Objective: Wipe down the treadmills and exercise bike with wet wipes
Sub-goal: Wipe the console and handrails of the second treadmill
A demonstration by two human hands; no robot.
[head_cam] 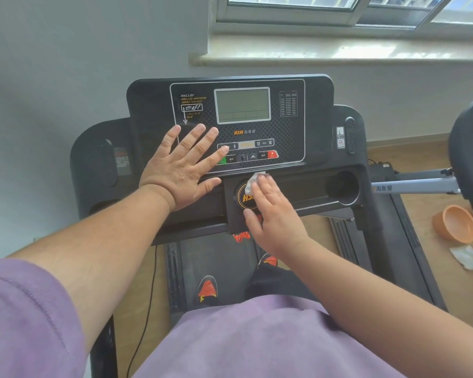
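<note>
I see the treadmill console (306, 126) straight ahead, filling the centre of my view, black with a grey display screen (242, 105) at twelve o'clock from the hands. My left hand (182, 170) lies flat on the lower left of the console panel, fingers straight and spread, fingertips reaching toward the row of buttons (253, 156) at about two o'clock from the palm; it holds nothing. My right hand (273, 211) sits below the button row, over the round orange-ringed emblem (243, 199) on the centre block. Its fingers press a white wet wipe (253, 182) against that block; the wipe bunches out from under the fingertips at eleven o'clock from the knuckles. The fingers look fairly straight over the wipe, with the thumb resting on the block at seven o'clock.

At three o'clock from the right hand a round cup holder (342, 186) is sunk in the console tray. Below the console, at six o'clock, the treadmill belt (224, 268) shows two shoes with orange toes (208, 289). On the wooden floor (429, 279) at four o'clock lie an orange bowl (456, 223) and, just beside it, a crumpled white wipe (468, 257). A grey bar of another machine (421, 185) juts in from the right edge. A windowsill (339, 54) runs along the top.
</note>
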